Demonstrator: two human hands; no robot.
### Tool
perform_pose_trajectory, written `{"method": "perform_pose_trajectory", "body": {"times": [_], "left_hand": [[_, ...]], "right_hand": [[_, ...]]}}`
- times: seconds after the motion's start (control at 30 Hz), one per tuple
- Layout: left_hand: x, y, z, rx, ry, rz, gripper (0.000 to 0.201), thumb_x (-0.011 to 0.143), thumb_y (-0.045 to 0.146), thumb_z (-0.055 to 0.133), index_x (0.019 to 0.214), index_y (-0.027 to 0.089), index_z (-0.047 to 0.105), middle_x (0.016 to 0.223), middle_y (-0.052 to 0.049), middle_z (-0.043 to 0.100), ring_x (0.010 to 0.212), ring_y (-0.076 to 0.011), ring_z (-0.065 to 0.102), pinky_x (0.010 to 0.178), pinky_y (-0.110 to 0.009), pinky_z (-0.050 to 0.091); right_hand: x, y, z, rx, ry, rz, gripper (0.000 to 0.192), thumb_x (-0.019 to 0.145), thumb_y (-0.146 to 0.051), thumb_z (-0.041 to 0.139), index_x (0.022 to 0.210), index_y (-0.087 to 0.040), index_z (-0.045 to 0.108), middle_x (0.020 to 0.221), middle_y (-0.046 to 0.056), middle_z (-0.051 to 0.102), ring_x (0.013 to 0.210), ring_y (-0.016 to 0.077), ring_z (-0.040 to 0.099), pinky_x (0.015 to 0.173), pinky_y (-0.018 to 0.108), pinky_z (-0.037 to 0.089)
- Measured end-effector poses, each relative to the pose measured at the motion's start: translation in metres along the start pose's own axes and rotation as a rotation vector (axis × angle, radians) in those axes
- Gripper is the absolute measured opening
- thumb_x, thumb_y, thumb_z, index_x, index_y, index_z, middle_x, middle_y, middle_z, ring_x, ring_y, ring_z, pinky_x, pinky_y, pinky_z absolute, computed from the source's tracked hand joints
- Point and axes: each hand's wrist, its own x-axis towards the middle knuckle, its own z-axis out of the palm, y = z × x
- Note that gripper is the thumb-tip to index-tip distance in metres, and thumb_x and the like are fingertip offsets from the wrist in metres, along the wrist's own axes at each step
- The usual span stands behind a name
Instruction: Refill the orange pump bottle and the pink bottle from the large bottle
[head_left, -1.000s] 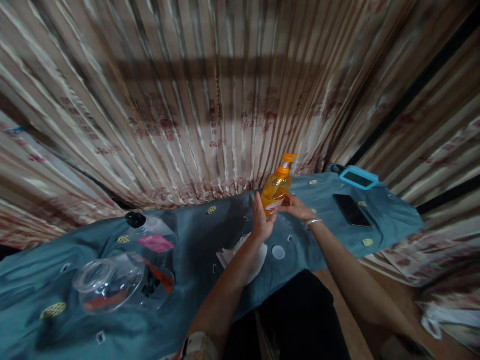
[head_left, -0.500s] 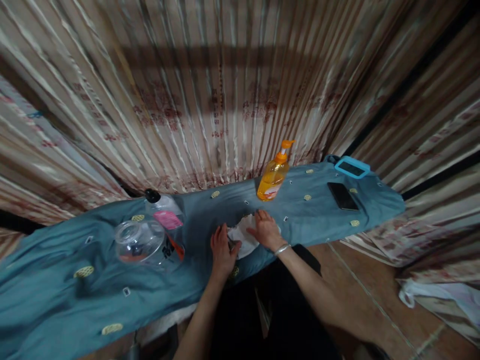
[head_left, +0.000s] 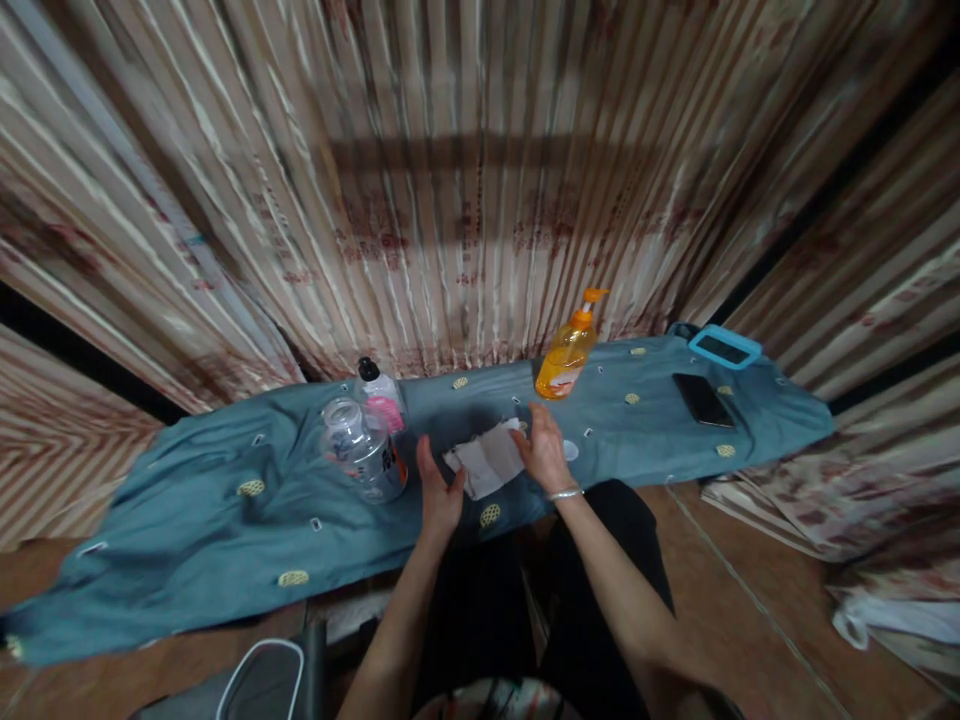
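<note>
A folded white cloth or paper (head_left: pixel 489 460) lies on the teal sheet between my two hands, its left edge ragged. My left hand (head_left: pixel 441 495) is at its left side, fingers up and thumb apart, the thumb tip close to the edge. At the right end, my right hand (head_left: pixel 546 455) has its fingers spread and its thumb at the edge; whether it presses on the piece I cannot tell. A small pale round thing (head_left: pixel 571 451) lies just right of that hand. Behind stands a pump bottle of orange liquid (head_left: pixel 564 365).
To the left stand a large clear plastic bottle (head_left: pixel 367 455) and a black-capped bottle with a pink label (head_left: pixel 386 400). A dark phone (head_left: pixel 703 399) and a blue-framed device (head_left: pixel 724 347) lie at the right. The patterned sheet (head_left: pixel 225 550) covers the narrow surface, with a striped curtain (head_left: pixel 465 200) behind.
My hands have moved apart to the two sides of the white piece, which now looks folded more compactly. The view has shifted, so the bottles appear farther right.
</note>
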Motion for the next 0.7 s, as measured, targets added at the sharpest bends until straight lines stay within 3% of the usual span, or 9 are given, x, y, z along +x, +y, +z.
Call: {"method": "perform_pose_trajectory", "body": {"times": [0.1, 0.17, 0.23, 0.43, 0.7], "left_hand": [[-0.01, -0.003, 0.0, 0.179, -0.163, 0.128, 0.055, 0.09, 0.031, 0.053, 0.143, 0.02, 0.044, 0.153, -0.016, 0.046, 0.149, -0.03, 0.036, 0.122, -0.056, 0.032], [-0.017, -0.003, 0.004, 0.286, -0.316, 0.155, 0.051, 0.088, 0.024, 0.05, 0.138, 0.018, 0.052, 0.147, -0.016, 0.054, 0.145, -0.0312, 0.043, 0.12, -0.058, 0.036], [-0.023, -0.003, 0.008, 0.403, -0.385, 0.154, 0.051, 0.086, 0.017, 0.049, 0.136, 0.016, 0.055, 0.146, -0.017, 0.056, 0.143, -0.032, 0.047, 0.119, -0.059, 0.038], [-0.027, 0.005, 0.008, 0.586, -0.435, 0.201, 0.051, 0.088, 0.013, 0.044, 0.138, 0.014, 0.055, 0.149, -0.016, 0.055, 0.145, -0.0304, 0.046, 0.12, -0.056, 0.037], [-0.029, 0.011, 0.006, 0.636, -0.456, 0.196, 0.051, 0.09, 0.014, 0.044, 0.14, 0.014, 0.053, 0.15, -0.018, 0.053, 0.145, -0.0308, 0.045, 0.119, -0.057, 0.039]], "right_hand": [[-0.014, -0.021, 0.018, -0.002, -0.023, -0.074, 0.045, 0.094, -0.039, 0.064, 0.134, -0.022, 0.056, 0.142, 0.01, 0.055, 0.123, 0.0278, 0.059, 0.1, 0.053, 0.05], [-0.026, -0.033, 0.033, -0.016, -0.072, -0.122, 0.044, 0.094, -0.039, 0.064, 0.133, -0.022, 0.057, 0.141, 0.01, 0.056, 0.121, 0.0273, 0.059, 0.1, 0.053, 0.05], [-0.037, -0.041, 0.045, -0.044, -0.106, -0.139, 0.043, 0.094, -0.039, 0.065, 0.133, -0.021, 0.057, 0.14, 0.01, 0.057, 0.121, 0.0273, 0.06, 0.099, 0.053, 0.05], [-0.048, -0.038, 0.056, -0.121, -0.121, -0.15, 0.044, 0.094, -0.038, 0.064, 0.133, -0.021, 0.057, 0.14, 0.01, 0.056, 0.122, 0.0275, 0.059, 0.1, 0.053, 0.05], [-0.049, -0.036, 0.056, -0.15, -0.086, -0.189, 0.043, 0.094, -0.038, 0.064, 0.132, -0.021, 0.057, 0.139, 0.01, 0.057, 0.12, 0.0269, 0.06, 0.098, 0.052, 0.051]]}}
